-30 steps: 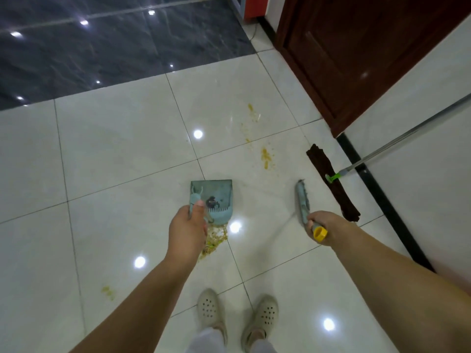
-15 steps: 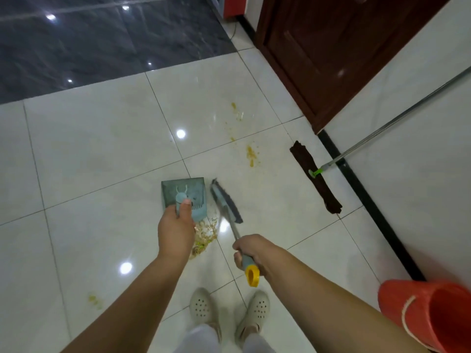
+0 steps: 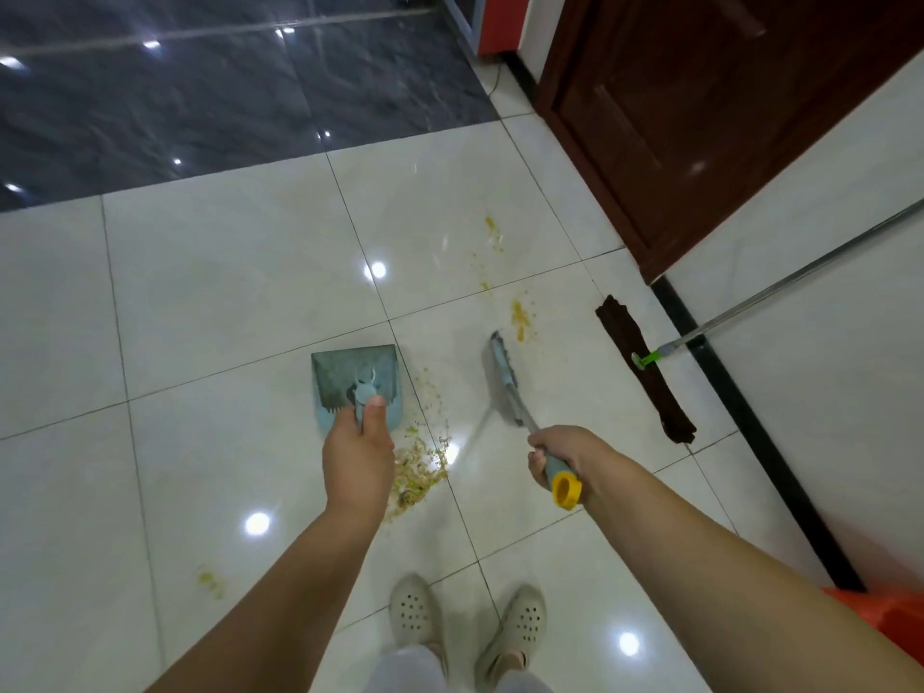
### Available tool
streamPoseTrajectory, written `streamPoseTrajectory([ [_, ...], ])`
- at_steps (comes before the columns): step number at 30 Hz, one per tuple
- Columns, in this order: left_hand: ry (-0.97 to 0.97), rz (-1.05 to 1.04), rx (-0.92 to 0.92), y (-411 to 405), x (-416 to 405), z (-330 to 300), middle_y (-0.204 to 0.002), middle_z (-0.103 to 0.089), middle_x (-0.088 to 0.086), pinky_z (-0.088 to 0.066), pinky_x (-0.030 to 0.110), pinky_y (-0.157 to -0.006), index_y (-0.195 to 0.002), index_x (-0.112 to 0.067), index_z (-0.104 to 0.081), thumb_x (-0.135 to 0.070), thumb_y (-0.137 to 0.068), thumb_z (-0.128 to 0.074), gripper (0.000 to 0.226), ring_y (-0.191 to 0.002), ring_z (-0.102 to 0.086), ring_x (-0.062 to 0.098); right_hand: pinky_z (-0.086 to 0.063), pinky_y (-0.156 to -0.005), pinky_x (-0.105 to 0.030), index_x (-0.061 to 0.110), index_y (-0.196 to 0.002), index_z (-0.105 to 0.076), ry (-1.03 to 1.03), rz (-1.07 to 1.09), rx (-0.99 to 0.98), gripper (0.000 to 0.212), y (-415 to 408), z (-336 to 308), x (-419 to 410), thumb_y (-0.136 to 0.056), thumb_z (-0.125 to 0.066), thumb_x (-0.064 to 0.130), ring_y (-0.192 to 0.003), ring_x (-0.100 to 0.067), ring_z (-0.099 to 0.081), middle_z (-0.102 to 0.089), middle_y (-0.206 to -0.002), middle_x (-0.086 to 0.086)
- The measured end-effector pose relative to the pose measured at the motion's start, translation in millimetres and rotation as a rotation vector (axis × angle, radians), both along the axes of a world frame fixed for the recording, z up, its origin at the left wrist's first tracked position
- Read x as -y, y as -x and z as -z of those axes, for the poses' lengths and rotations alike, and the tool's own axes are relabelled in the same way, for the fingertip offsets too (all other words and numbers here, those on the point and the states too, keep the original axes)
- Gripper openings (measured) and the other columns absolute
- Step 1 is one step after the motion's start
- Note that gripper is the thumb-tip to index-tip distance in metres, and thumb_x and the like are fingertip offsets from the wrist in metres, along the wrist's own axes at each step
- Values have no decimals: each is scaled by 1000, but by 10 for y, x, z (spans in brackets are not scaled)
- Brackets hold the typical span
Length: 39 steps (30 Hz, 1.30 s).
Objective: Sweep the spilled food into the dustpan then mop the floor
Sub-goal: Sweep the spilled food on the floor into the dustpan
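Observation:
My left hand grips the handle of a teal dustpan that rests on the white tiled floor. A pile of spilled food lies just right of that hand, beside the pan. My right hand holds a small brush by its grey handle with a yellow end; the brush head points away, to the right of the pan. Yellow food smears lie beyond the brush tip. A flat mop with a brown pad and metal pole lies by the right wall.
A dark wooden door stands at the upper right. A red bucket shows at the lower right edge. Another small food spot lies on the floor at the lower left. My two shoes stand below the pile. Dark tiles cover the far floor.
The brush swung in beside the dustpan, then moved back out to the right. My left hand and the pan stayed in place, and a trail of crumbs now shows right of the pan.

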<state>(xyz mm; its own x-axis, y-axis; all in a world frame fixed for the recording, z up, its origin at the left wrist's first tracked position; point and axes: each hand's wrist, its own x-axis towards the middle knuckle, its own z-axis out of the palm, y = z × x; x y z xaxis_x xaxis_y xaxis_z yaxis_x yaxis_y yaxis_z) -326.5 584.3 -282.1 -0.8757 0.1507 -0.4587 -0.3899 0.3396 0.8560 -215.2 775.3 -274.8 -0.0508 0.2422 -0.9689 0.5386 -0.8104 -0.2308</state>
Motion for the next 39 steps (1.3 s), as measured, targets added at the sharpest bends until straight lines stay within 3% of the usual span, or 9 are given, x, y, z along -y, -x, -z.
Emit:
streamPoseTrajectory([
  [8, 14, -58, 4, 28, 220, 153, -60, -52, 0, -43, 38, -58, -75, -19, -51, -48, -94, -43, 35, -55, -49, 18, -35, -27, -10, 2, -77, -42, -7, -9, -38, 21, 608, 146, -201, -98, -40, 4, -28, -11, -42, -40, -66, -8],
  [14, 3, -48, -24, 84, 284, 194, -58, -51, -3, -43, 33, -53, -75, -20, -52, -46, -94, -44, 33, -52, -49, 13, -37, -32, -9, 4, -88, -45, 15, -249, 56, 10, 931, 290, 150, -96, -38, 5, -48, -11, -40, -42, -66, -6],
  [20, -31, -142, 26, 198, 336, 221, -53, -48, -9, -40, 35, -56, -68, -25, -50, -50, -92, -47, 34, -49, -45, 14, -37, -33, -10, 6, -108, -44, 82, -370, 45, 13, 986, 276, 657, -97, -38, 4, -21, -9, -37, -42, -65, -7],
  [26, -28, -175, 13, 262, 344, 115, -53, -47, -8, -39, 34, -54, -65, -27, -48, -55, -89, -45, 37, -48, -44, 14, -37, -33, -11, 1, -99, -44, 160, -432, -4, 5, 852, 178, 789, -94, -42, 3, -23, -10, -39, -44, -56, -7],
  [29, -25, -177, -18, 277, 347, 31, -57, -49, -5, -40, 35, -55, -68, -25, -48, -54, -91, -45, 37, -50, -45, 16, -36, -32, -10, 2, -85, -45, 158, -433, -26, 11, 779, 93, 751, -95, -40, 3, -23, -10, -39, -46, -38, -5],
  [34, -33, -192, -59, 318, 300, -107, -62, -51, 2, -41, 35, -57, -72, -20, -50, -51, -93, -43, 38, -55, -48, 21, -37, -31, -11, 2, -83, -43, 95, -389, -51, 12, 735, -41, 552, -95, -43, 4, -22, -11, -39, -43, -62, -9],
  [39, -34, -208, -86, 389, 140, -206, -65, -52, 3, -41, 36, -59, -74, -19, -51, -50, -95, -42, 38, -59, -49, 23, -37, -29, -12, 4, -83, -42, 73, -274, -88, 12, 687, -90, 57, -94, -44, 3, -22, -12, -40, -41, -66, -10],
])
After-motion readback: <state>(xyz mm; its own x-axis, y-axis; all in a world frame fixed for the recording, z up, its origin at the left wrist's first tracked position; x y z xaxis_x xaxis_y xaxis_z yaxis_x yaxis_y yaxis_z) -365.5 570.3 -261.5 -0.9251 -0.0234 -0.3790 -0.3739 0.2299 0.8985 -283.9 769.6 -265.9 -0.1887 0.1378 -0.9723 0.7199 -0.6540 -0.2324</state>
